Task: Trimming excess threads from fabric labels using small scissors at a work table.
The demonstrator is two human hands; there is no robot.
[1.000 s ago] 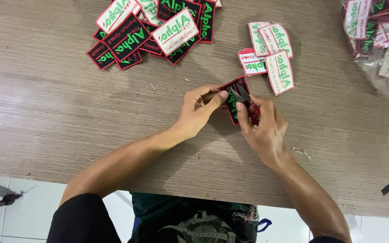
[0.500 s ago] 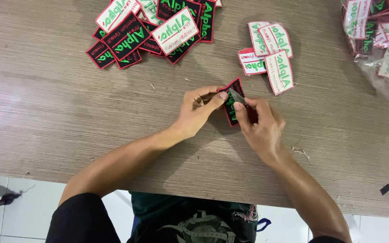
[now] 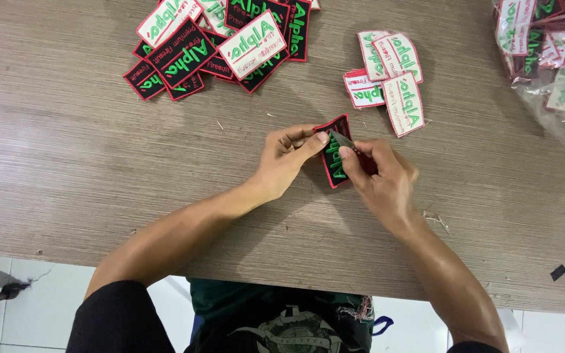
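Observation:
A black embroidered patch (image 3: 335, 160) with a red border and green lettering lies between my hands at the table's middle. My left hand (image 3: 288, 155) pinches its upper left edge with thumb and forefinger. My right hand (image 3: 380, 176) grips a small thin metal blade (image 3: 344, 140), its tip resting on the patch's top. A pile of black and white patches (image 3: 220, 42) lies at the far left. A small group of white patches (image 3: 390, 78) lies just beyond my right hand.
A clear plastic bag (image 3: 547, 59) holding several more patches sits at the far right. The wood-grain table (image 3: 67, 150) has loose thread scraps (image 3: 436, 219) near my right wrist. Its front edge runs above a white tiled floor (image 3: 27, 294).
The patch has been turned more upright and shifted slightly up and left. My right hand's blade now meets the patch's top edge; my left fingers have regripped its upper corner.

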